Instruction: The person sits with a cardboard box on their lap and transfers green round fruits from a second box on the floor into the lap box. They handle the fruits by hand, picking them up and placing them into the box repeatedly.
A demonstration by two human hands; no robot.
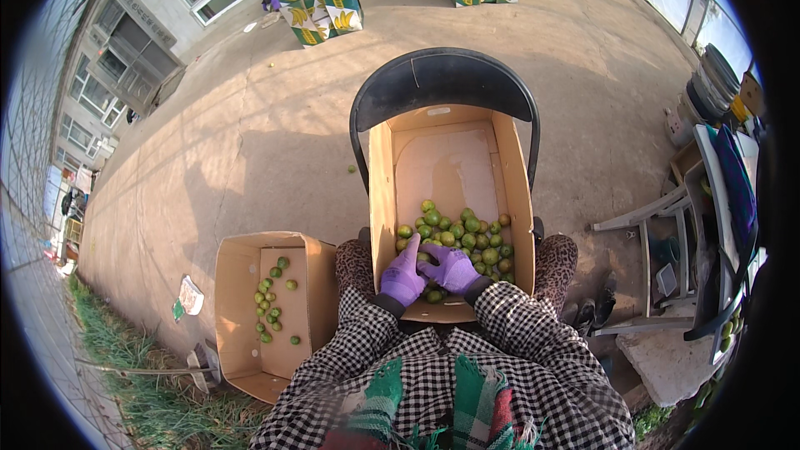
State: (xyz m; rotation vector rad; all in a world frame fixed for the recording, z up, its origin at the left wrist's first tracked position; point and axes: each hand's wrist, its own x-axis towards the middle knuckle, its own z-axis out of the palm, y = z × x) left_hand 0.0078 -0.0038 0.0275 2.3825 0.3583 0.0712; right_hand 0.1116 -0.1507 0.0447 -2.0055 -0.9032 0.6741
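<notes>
A deep cardboard box stands before me on a black-backed chair, between my knees. Small round green fruits, some yellowish or brownish, lie loose in its near half. My left hand, in a purple glove, is low over the fruits at the box's near left, index finger extended forward. Close beside it, fingertips almost meeting, is my right hand, gloved alike with bent fingers. A green fruit shows between the two hands; whether either one grips it is hidden by the fingers.
On the ground to my left stands a second cardboard box with several green fruits inside. Right of me are a tipped wooden frame and a stone slab. Banana cartons are stacked ahead; grass grows at lower left.
</notes>
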